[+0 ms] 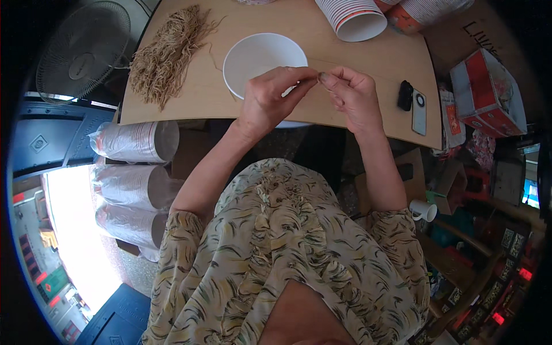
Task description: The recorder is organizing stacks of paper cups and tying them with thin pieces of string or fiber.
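My left hand (275, 95) and my right hand (355, 96) meet fingertip to fingertip above the table's near edge. Both are closed in a pinch, and whatever lies between the fingertips is too small to make out. Just beyond my left hand stands a white bowl (253, 53), partly covered by that hand; its visible inside is plain white. Farther left on the table lies a tangled bundle of tan strings (164, 60), with loose strands trailing toward the bowl.
Stacked paper buckets (359, 26) lie at the table's (397, 63) far right. A black object (405, 95) and a phone (420, 115) rest near its right edge. Bagged bucket stacks (129, 141) sit at lower left, a fan (80, 63) at upper left, an open carton (486, 95) at right.
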